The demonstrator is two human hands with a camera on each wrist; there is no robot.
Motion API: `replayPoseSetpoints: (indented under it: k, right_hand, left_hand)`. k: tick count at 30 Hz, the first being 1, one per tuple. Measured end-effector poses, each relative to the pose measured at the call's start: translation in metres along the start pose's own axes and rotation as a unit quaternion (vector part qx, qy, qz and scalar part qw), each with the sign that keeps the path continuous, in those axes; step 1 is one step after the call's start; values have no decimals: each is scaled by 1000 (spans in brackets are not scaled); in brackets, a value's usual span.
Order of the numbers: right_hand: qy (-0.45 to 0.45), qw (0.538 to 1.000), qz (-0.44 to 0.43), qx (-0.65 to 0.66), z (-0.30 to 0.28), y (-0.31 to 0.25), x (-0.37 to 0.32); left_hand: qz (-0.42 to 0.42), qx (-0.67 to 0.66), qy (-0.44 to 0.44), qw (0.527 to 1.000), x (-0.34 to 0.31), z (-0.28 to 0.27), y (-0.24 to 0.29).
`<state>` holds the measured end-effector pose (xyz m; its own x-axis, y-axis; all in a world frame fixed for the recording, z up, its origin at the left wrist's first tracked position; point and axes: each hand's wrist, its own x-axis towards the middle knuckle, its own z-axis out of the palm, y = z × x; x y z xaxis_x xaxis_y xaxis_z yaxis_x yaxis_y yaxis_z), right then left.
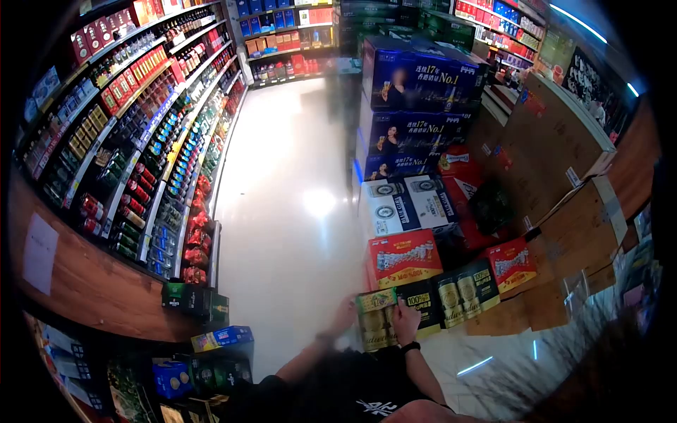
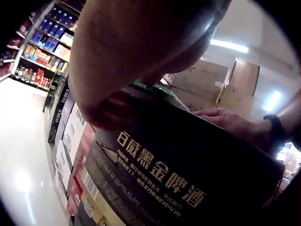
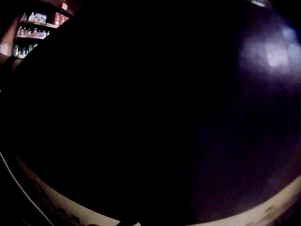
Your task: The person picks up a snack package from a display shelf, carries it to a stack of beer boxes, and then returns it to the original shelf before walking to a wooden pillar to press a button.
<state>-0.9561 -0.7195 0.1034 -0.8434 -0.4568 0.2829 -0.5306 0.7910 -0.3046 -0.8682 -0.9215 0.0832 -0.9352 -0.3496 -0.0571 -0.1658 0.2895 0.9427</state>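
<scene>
Floor: pale and glossy; runs as an aisle up the middle of the head view.
Shelves: bottle-filled shelving along the floor's left edge.
Brown cartons: large brown cartons beyond the floor's right edge.
Blue cartons: three blue cartons, stacked at the floor's right edge.
White boxes: blue-and-white boxes, just in front of the blue cartons.
Red box: a red box, between the white boxes and the black-and-gold boxes.
Beer box: black with gold print; located before the person, at the left end of the black-and-gold row. Its support cannot be told.
Left hand: the left hand is at the box's left top corner; fingers bent, grasp cannot be told.
Right hand: the right hand touches the box's right top edge; grasp cannot be told.
Green packet: the green packet is at the box's top, between the hands.
Wristband: black wristband, right wrist.
</scene>
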Motion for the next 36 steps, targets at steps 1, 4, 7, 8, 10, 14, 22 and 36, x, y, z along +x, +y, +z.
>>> replayPoseSetpoints:
  k: [1, 4, 7, 8, 10, 14, 22, 36]
  right_hand:
    - [28, 999, -19, -8, 5, 7, -3]
    - [0, 1000, 18, 16, 13, 14, -7]
    - [-15, 1000, 16, -8, 17, 16, -6]
    - [-11, 1000, 9, -6, 12, 16, -4]
    - [-66, 997, 33, 36, 2, 11, -3]
    - [-110, 984, 56, 124, 11, 26, -4]
    - [-93, 951, -1, 296, 1, 46, -11]
    - [-205, 901, -187, 334, -36, 62, -19]
  left_hand:
    - [-28, 11, -16, 999, -3, -7, 22]
    - [34, 41, 38, 998, -1, -1, 17]
    - [11, 65, 94, 993, -3, 10, 8]
    - [-10, 69, 106, 992, -8, 15, 4]
    - [-57, 40, 117, 991, -16, 20, -4]
    - [-143, -85, 140, 976, -25, 22, 24]
    - [-188, -58, 163, 967, -64, 63, -5]
    - [-308, 42, 262, 913, -187, 168, 6]
